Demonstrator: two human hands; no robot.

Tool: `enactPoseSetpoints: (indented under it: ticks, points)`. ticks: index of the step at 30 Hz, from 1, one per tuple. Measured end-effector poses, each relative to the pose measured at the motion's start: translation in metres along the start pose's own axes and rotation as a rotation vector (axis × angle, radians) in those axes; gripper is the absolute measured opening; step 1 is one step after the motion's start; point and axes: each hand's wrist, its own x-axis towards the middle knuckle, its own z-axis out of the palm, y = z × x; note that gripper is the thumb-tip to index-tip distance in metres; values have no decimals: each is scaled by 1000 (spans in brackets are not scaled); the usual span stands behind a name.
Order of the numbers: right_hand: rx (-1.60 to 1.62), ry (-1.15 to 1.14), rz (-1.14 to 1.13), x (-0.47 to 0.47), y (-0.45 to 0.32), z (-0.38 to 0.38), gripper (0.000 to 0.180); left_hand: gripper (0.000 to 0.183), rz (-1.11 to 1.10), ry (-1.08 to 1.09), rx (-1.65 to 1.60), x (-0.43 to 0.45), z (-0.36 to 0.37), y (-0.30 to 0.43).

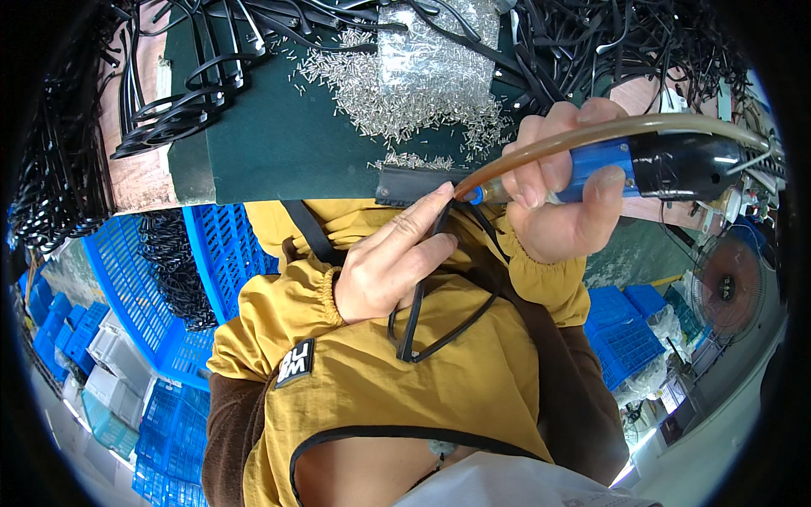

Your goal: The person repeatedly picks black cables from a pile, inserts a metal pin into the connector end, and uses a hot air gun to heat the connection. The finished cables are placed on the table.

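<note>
My right hand point(557, 184) is wrapped around a blue and black powered screwdriver point(602, 168), its tip pointing left at the table edge. A brownish hose point(570, 136) runs along the tool. With my left hand point(399, 256) I hold a black eyeglass frame point(412, 317) near that tip, against a dark block point(412, 185) on the table's front edge. The frame's arms hang down before the yellow apron. My fingers and the hose hide the exact contact point. Small silvery screws or pins point(412, 104) lie in a heap just behind the block.
A clear plastic bag point(437, 51) of the metal pieces lies on the green mat point(272, 139). Black frame parts pile up at the back right point(589, 44) and left point(203, 95). A blue basket point(127, 279) stands below left, a fan point(728, 288) at right.
</note>
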Motion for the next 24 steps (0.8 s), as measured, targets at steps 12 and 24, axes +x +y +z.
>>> enactPoseSetpoints:
  ticks: [12,24]
  points:
    - [181,-38,83,2,-13,-16,22,13,-120,83,-176,-2,1,21]
    - [108,109,-186,-12,-29,-13,14,44,-1240,-147,-1468,-13,-7,66]
